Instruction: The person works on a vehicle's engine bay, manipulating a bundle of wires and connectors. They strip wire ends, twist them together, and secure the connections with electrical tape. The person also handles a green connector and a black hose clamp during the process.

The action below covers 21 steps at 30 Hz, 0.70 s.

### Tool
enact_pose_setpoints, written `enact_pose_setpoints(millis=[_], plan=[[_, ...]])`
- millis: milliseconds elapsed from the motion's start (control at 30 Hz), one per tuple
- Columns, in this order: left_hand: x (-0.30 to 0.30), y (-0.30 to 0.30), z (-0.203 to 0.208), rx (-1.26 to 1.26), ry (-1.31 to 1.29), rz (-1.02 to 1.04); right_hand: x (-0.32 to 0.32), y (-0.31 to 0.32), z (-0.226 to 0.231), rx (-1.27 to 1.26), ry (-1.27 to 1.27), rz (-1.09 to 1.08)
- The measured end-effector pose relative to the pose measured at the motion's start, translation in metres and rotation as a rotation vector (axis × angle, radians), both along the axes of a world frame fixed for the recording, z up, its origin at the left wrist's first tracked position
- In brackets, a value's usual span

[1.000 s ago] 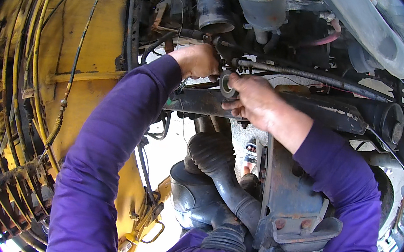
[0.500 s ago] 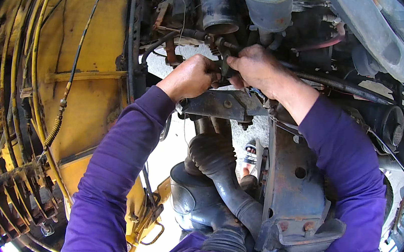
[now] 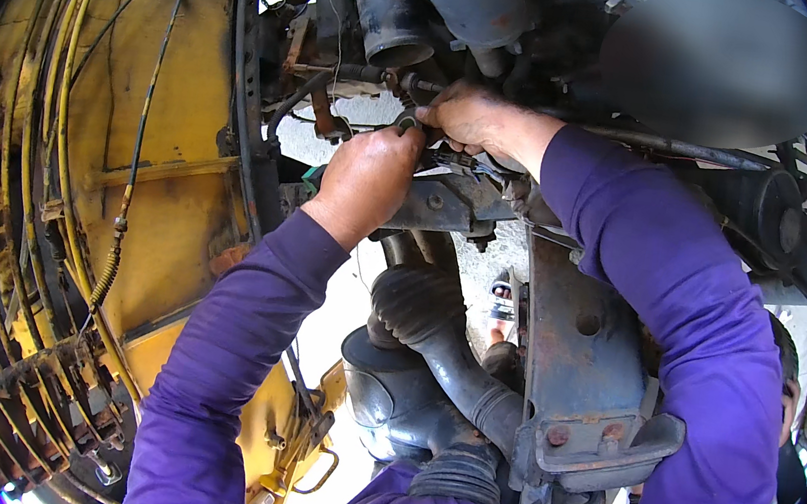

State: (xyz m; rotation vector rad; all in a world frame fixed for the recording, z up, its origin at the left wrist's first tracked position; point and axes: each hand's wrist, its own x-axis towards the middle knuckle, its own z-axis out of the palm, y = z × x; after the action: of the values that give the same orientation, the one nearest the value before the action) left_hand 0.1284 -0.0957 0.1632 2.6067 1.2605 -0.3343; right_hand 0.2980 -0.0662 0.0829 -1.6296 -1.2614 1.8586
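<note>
My left hand (image 3: 369,177) is closed, its back turned up, beside a dark crossbar (image 3: 429,205) of the vehicle frame. At its thumb and forefinger shows the end of a small dark rounded piece (image 3: 406,122); what kind it is I cannot make out. Just to the right, my right hand (image 3: 480,120) has its fingers curled, the fingertips close to the left hand. Whatever the right fingers grip is hidden. Thin wires (image 3: 465,162) run below the right hand, above the crossbar. A dark rod with a joint (image 3: 409,81) lies just beyond both hands.
Yellow bodywork (image 3: 167,122) with hoses and cables stands at the left. Below the hands are a ribbed black duct (image 3: 417,304) and a rusty frame beam (image 3: 579,344). A sandalled foot (image 3: 501,304) shows on the ground. Another person (image 3: 791,390) is partly visible behind my right sleeve.
My left hand has turned its back upward and moved slightly lower. My right hand has shifted left. The whole view has moved a little, and another person now shows at the right.
</note>
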Motion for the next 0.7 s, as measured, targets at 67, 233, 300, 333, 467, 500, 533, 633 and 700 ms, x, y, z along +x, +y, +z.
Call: enact_pose_setpoints(millis=[67,233,300,333,467,500,533,633,700], plan=[[0.005,-0.007,0.000,0.107,-0.005,-0.043,0.004,0.000,-0.001,0.034,0.025,-0.002],[0.000,0.001,-0.004,0.092,-0.083,-0.113,0.008,0.002,-0.001,0.084,-0.020,0.065],[0.002,0.004,-0.006,0.089,-0.106,-0.125,0.010,0.005,-0.010,0.111,-0.025,0.145],[0.004,0.007,-0.006,0.086,-0.129,-0.117,0.012,0.005,-0.015,0.101,-0.022,0.168],[0.003,0.018,-0.004,-0.070,-0.197,-0.034,0.013,0.003,-0.005,0.086,-0.038,0.224],[0.003,0.022,-0.002,-0.114,-0.200,-0.010,0.013,0.003,0.001,0.089,-0.052,0.227],[0.003,0.024,0.001,-0.249,-0.160,0.055,0.011,0.003,0.001,0.092,-0.028,0.210],[-0.001,0.030,-0.003,-0.334,-0.280,0.126,0.012,0.004,0.001,0.146,-0.018,0.170],[-0.001,0.033,-0.004,-0.370,-0.301,0.178,0.017,0.012,0.006,0.211,-0.120,0.214]])
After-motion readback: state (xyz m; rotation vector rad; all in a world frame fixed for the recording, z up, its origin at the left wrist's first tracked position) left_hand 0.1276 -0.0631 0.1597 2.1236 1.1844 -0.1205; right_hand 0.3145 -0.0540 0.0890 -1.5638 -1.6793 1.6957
